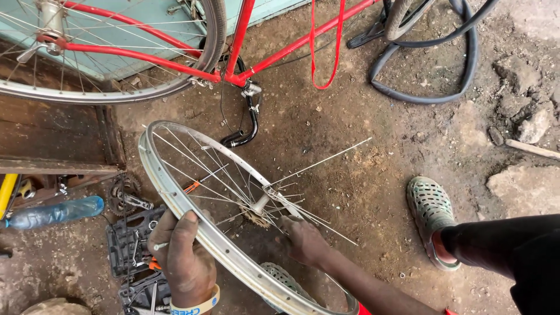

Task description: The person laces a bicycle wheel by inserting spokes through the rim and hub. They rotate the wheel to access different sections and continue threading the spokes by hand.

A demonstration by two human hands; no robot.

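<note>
We grip the bare wheel rim (175, 198) in our left hand (184, 259) over the dirt floor (361, 157), right hand (303, 239) pinching loose spokes (318, 163) at the hub (262, 204), lacing seemingly half done.

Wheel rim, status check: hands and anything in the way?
Left hand gripping wheel rim. Right hand at hub, among loose spokes. Open tool case under rim.
</note>
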